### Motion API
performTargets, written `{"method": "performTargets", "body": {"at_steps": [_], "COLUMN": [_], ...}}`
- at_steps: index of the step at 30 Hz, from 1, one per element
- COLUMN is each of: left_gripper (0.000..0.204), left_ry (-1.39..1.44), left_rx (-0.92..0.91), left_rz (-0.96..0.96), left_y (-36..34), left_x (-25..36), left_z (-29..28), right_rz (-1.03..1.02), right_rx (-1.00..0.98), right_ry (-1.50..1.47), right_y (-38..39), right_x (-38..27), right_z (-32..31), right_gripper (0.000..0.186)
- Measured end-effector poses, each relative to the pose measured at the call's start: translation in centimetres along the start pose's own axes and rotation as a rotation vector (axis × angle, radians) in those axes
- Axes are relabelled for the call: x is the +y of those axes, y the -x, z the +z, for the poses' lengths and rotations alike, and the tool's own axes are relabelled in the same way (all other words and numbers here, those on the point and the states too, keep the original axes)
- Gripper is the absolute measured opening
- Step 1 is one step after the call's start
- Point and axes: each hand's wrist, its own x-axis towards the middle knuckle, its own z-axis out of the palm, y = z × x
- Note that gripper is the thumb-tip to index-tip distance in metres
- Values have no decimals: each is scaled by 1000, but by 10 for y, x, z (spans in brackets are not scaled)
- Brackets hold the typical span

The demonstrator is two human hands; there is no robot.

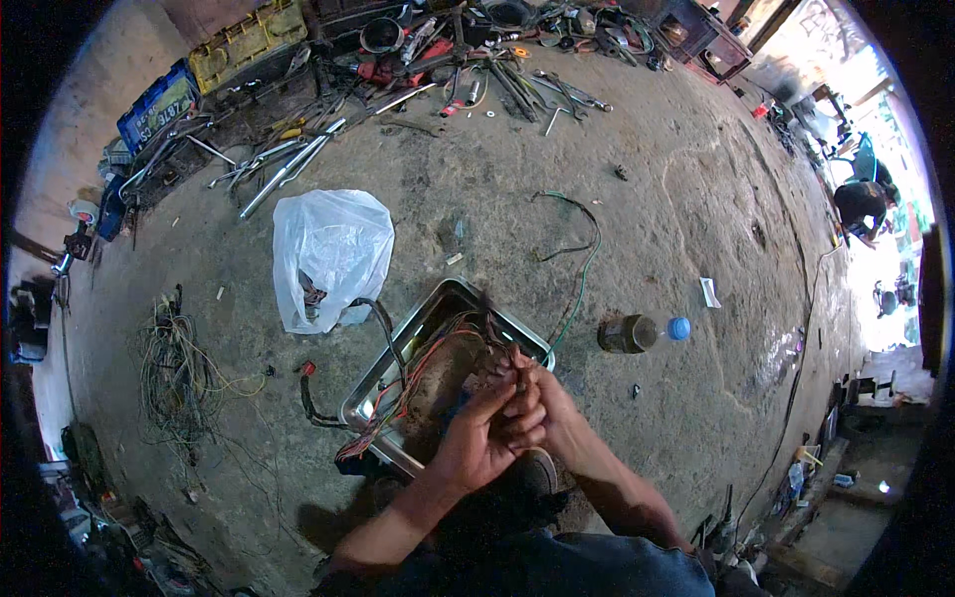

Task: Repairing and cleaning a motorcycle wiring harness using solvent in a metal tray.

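Low in the centre, my left hand [477, 428] and my right hand [537, 403] are closed together around a small dark part of a wire bundle [509, 356]; its exact shape is hidden by my fingers. They are over the right side of a steel tray [353, 408] with brownish, dirty contents and red, black and other wires [428, 358] lying across it. A dark cable runs from the tray toward a white plastic bag [333, 254]. A green wire [582, 298] lies on the floor beyond the tray's right corner.
A tangled wire pile [179, 368] lies left. A bottle with a blue cap [637, 333] lies right on the concrete floor [696, 418]. Many wrenches and tools [288, 159] line the back, near yellow and blue crates [239, 45]. A person [860, 209] crouches at the bright right side.
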Motion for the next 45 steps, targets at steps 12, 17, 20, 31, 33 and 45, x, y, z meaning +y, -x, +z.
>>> {"method": "performTargets", "body": {"at_steps": [12, 17, 20, 31, 33, 45], "left_gripper": [32, 29, 28, 31, 32, 44], "left_ry": [-1262, -509, -286, -1102, -1775, -583], "left_rx": [485, 331, 223, 403, 454, 382], "left_rz": [438, 78, -34, 325, 727, 217], "left_y": [-2, 6, 12, 3, 0, -5], "left_x": [13, 19, 34, 34, 9, -8], "left_z": [-18, -14, -5, -34, -76, -67], "right_rz": [-520, -659, -747, -701, -540, -827], "right_rx": [382, 429, 407, 261, 257, 133], "right_ry": [389, 120, 161, 975, 1274, 1226], "right_y": [44, 43, 44, 51, 33, 16], "right_x": [-15, -16, -26, -40, -42, -68], "right_z": [63, 74, 80, 137, 154, 152], "right_gripper": [17, 21, 23, 24, 19, 31]}}
